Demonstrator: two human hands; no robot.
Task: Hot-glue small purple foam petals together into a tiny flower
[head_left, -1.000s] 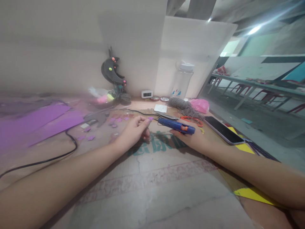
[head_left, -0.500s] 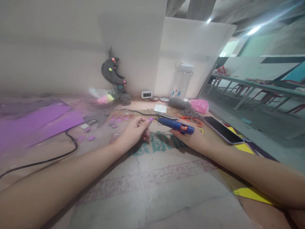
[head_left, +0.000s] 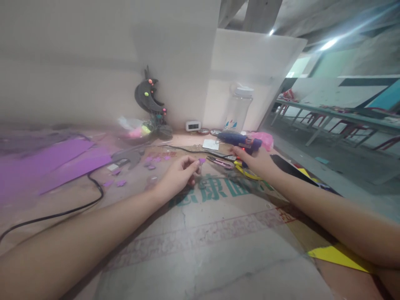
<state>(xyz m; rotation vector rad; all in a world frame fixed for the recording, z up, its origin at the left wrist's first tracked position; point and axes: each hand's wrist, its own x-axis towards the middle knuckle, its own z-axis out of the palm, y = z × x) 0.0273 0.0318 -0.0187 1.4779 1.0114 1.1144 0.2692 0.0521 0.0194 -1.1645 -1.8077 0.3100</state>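
1. Left hand: thumb and forefinger pinch a small purple foam cut-out, held where it was.
2. Right hand: fingers wrapped round a blue plastic glue gun, now lifted back, its nozzle well apart from the cut-out.

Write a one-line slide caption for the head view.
The left hand pinches a small purple foam piece while the right hand holds a blue glue gun.
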